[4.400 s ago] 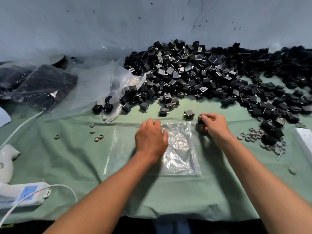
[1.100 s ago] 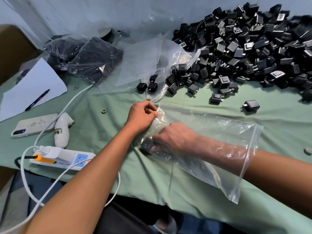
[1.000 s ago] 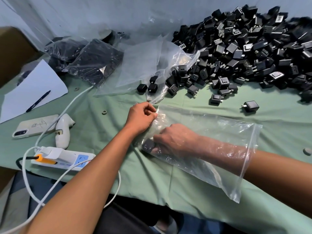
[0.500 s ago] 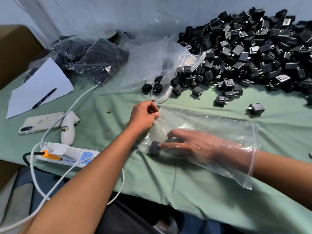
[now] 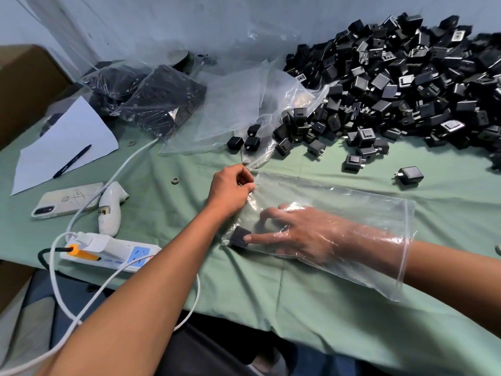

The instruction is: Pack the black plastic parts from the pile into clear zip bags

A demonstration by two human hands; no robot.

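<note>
A pale green cloth (image 5: 298, 308) is covering the worktop; the pile of parts (image 5: 401, 85) in the upper right of the frame is showing black, with grey and silvery faces glinting here and there; one black part (image 5: 240, 236) is lying dark inside the clear, colourless zip bag (image 5: 352, 202) at centre; filled bags (image 5: 151, 99) in the upper left are looking black under shiny clear film; a white sheet (image 5: 62, 147) is carrying a black pen (image 5: 71, 160); the power strip (image 5: 113, 251) at lower left is showing white with a blue patch and an orange plug; the wall (image 5: 189, 23) behind is appearing pale blue-grey.
</note>
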